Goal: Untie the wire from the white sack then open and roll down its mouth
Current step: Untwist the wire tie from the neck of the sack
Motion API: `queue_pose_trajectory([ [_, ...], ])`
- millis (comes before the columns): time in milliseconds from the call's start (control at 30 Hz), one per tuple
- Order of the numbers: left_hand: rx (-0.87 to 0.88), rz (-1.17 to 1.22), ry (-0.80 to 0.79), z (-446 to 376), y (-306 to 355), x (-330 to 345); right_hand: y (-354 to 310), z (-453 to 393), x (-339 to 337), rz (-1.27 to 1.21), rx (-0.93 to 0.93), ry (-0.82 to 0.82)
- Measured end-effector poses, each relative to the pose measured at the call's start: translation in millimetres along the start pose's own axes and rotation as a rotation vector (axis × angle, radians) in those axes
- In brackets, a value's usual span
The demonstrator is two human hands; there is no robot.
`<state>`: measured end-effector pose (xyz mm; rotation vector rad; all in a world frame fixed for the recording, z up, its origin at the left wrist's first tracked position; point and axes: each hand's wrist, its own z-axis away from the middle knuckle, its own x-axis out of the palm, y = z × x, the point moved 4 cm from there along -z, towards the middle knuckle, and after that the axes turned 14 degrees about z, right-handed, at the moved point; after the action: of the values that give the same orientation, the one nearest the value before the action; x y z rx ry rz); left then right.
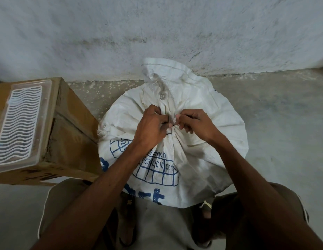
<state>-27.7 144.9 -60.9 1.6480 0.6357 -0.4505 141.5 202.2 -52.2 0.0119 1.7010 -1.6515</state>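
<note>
The white sack (pixel 175 141) stands on the floor (pixel 274 123) against the wall. Both hands, left hand (pixel 151 127) and right hand (pixel 196 123), pinch fingers together on its gathered neck; the dark wire (pixel 174 125) barely shows between them.

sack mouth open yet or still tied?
Shut. The white sack has its neck bunched tight, pleats fanning out from where the left hand and right hand pinch it. The wire itself is barely visible.

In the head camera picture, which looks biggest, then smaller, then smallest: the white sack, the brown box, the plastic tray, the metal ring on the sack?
1. white sack
2. brown box
3. plastic tray
4. metal ring
</note>
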Motion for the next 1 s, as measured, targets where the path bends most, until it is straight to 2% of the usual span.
queue_pose_trajectory([
  [67, -0.037, 0.089, 0.046, -3, 0, -5, 3, 0, 2, 0.1, -0.036, 0.034],
  [200, -0.15, 0.257, 0.136, -9, -2, -17, -4, 7, 18, 0.45, -0.274, 0.153],
  [267, -0.224, 0.322, 0.157, -10, -7, -21, -7, 7, 22, 0.531, -0.324, 0.19],
  [367, -0.298, 0.33, 0.188, -9, -13, -26, -8, 7, 25, 0.568, -0.333, 0.242],
  [467, -0.29, 0.229, 0.214, -7, -17, -30, -8, 5, 32, 0.591, -0.308, 0.252],
  [567, -0.258, 0.121, 0.17, -5, -17, -31, -9, 1, 38, 0.615, -0.24, 0.263],
  [667, -0.338, 0.124, 0.134, -3, -19, -30, -10, -1, 44, 0.656, -0.159, 0.236],
  [800, -0.634, 0.518, 0.084, -1, -26, -27, -12, 2, 46, 0.693, -0.127, 0.235],
  [900, -0.766, 0.736, 0.069, -1, -24, -30, -17, 7, 47, 0.727, -0.236, 0.309],
  [1000, -0.823, 0.836, 0.086, 0, -23, -33, -23, 15, 48, 0.725, -0.377, 0.378],
])
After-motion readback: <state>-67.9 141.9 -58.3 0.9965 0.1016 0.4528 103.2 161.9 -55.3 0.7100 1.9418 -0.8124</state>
